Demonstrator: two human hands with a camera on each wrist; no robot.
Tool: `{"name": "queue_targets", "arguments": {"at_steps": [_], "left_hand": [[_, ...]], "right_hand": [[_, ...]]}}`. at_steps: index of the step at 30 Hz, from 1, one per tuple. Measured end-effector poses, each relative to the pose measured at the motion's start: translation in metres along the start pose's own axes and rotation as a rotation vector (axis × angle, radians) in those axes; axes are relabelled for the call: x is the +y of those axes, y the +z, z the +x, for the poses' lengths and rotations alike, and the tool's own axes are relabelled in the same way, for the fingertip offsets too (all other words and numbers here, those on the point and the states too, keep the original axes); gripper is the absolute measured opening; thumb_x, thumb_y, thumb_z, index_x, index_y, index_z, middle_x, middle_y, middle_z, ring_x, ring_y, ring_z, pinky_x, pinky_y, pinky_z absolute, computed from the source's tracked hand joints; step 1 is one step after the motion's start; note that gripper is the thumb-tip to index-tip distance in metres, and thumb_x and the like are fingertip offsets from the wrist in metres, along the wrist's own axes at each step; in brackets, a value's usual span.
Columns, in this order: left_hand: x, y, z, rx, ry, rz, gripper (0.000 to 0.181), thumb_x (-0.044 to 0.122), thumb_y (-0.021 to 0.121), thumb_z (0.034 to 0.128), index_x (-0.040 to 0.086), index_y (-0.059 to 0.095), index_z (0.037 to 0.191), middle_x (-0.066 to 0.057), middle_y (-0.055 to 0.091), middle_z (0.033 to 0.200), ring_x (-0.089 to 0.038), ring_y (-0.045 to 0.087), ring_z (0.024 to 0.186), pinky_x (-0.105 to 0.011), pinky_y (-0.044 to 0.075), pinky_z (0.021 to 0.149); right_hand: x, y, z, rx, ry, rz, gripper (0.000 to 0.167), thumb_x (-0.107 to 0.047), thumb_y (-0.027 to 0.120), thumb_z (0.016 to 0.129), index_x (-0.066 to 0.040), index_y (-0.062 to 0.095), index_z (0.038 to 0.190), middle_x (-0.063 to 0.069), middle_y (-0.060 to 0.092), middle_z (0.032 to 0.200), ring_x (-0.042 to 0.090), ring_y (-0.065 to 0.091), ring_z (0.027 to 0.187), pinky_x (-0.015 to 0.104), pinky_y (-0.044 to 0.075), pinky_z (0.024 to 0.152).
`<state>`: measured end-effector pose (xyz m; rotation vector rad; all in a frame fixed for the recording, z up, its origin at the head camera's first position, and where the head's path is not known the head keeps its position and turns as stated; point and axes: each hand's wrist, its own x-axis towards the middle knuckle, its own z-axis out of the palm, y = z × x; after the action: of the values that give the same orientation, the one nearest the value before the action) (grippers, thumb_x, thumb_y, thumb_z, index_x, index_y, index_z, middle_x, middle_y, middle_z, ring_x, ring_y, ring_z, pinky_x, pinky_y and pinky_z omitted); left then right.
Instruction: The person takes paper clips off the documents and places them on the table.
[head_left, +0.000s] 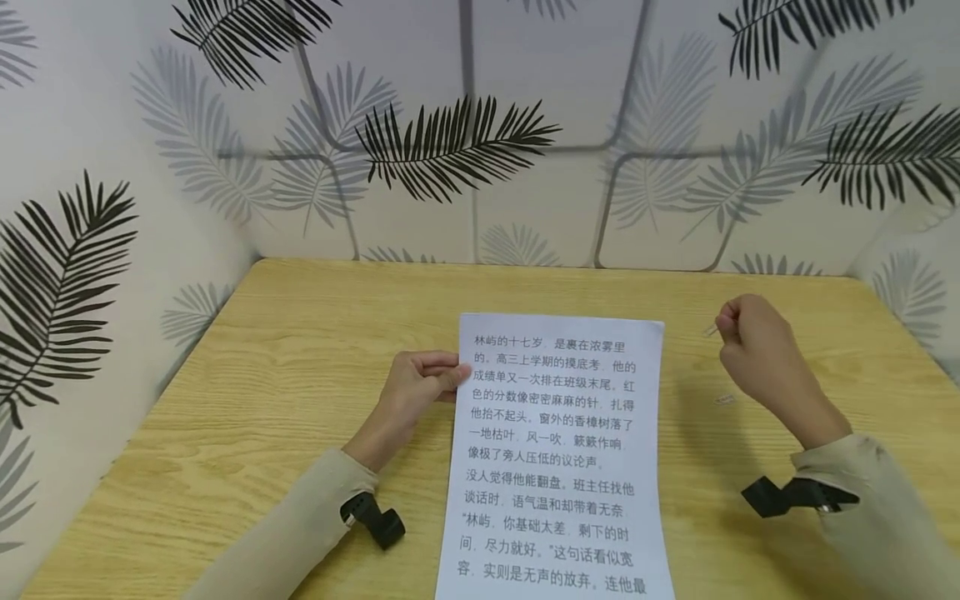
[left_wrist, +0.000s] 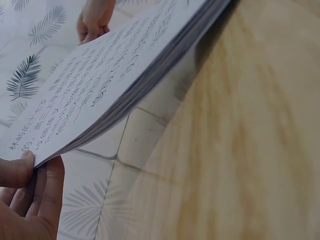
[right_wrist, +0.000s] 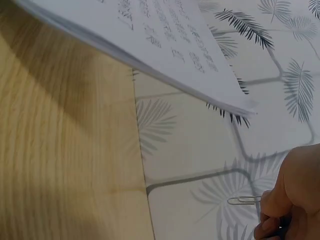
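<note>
A thick stack of printed paper (head_left: pixel 558 450) stands in front of me, lifted off the table at its far end. My left hand (head_left: pixel 420 392) pinches its left edge near the upper corner, with the thumb on the printed face and the fingers behind, as the left wrist view shows. Off to the right, my right hand (head_left: pixel 761 362) has its fingers curled and pinches a silvery paper clip (right_wrist: pixel 244 200) by one end. The clip points toward the stack and is apart from it.
A small pale object (head_left: pixel 724 400), too small to identify, lies on the wooden table (head_left: pixel 300 333) below the right hand. Behind the table rises a leaf-patterned wall (head_left: pixel 540 217). Each wrist wears a black strap with a camera (head_left: pixel 378 523).
</note>
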<state>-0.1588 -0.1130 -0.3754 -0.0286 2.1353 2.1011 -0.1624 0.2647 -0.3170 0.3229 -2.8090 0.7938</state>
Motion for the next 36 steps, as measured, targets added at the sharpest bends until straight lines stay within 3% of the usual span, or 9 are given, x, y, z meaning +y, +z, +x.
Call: {"name": "queue_targets", "arguments": {"at_steps": [6, 12, 19, 25, 36], "left_hand": [[0.002, 0.0, 0.003, -0.002, 0.0, -0.013, 0.02, -0.003, 0.067, 0.0875, -0.011, 0.068, 0.106, -0.019, 0.072, 0.091, -0.017, 0.07, 0.072, -0.029, 0.06, 0.068], [0.003, 0.004, 0.003, -0.008, 0.002, -0.013, 0.02, -0.003, 0.067, 0.087, -0.011, 0.068, 0.105, -0.019, 0.072, 0.091, -0.016, 0.07, 0.073, -0.031, 0.06, 0.069], [0.003, 0.006, 0.004, -0.019, -0.004, 0.003, 0.018, -0.002, 0.067, 0.0878, -0.009, 0.069, 0.104, -0.017, 0.072, 0.091, -0.018, 0.07, 0.073, -0.031, 0.06, 0.069], [0.005, 0.004, 0.005, -0.007, -0.019, 0.014, 0.019, 0.0, 0.068, 0.0881, -0.008, 0.069, 0.105, -0.017, 0.072, 0.091, -0.019, 0.07, 0.074, -0.031, 0.06, 0.069], [0.005, 0.005, 0.01, 0.001, -0.031, 0.002, 0.02, 0.002, 0.068, 0.088, -0.007, 0.069, 0.106, -0.015, 0.073, 0.09, -0.018, 0.07, 0.073, -0.03, 0.06, 0.069]], "right_hand": [[0.027, -0.003, -0.017, -0.064, 0.035, -0.019, 0.017, 0.002, 0.035, 0.099, 0.006, 0.044, 0.085, 0.01, 0.041, 0.069, 0.017, 0.036, 0.054, 0.025, 0.028, 0.047], [0.047, 0.007, -0.034, -0.156, 0.074, -0.026, 0.021, -0.001, 0.034, 0.101, 0.014, 0.047, 0.096, 0.013, 0.047, 0.075, 0.018, 0.042, 0.059, 0.025, 0.035, 0.05], [0.062, 0.015, -0.05, -0.229, 0.128, -0.026, 0.023, -0.002, 0.035, 0.102, 0.016, 0.048, 0.096, 0.014, 0.048, 0.077, 0.02, 0.043, 0.064, 0.025, 0.036, 0.05], [0.072, 0.018, -0.054, -0.239, 0.157, -0.055, 0.014, 0.0, 0.039, 0.096, 0.009, 0.046, 0.087, 0.012, 0.045, 0.075, 0.021, 0.042, 0.064, 0.027, 0.034, 0.051], [0.079, 0.02, -0.049, -0.256, 0.186, -0.092, 0.013, 0.0, 0.039, 0.092, 0.008, 0.047, 0.086, 0.013, 0.048, 0.075, 0.022, 0.043, 0.064, 0.03, 0.035, 0.051]]}}
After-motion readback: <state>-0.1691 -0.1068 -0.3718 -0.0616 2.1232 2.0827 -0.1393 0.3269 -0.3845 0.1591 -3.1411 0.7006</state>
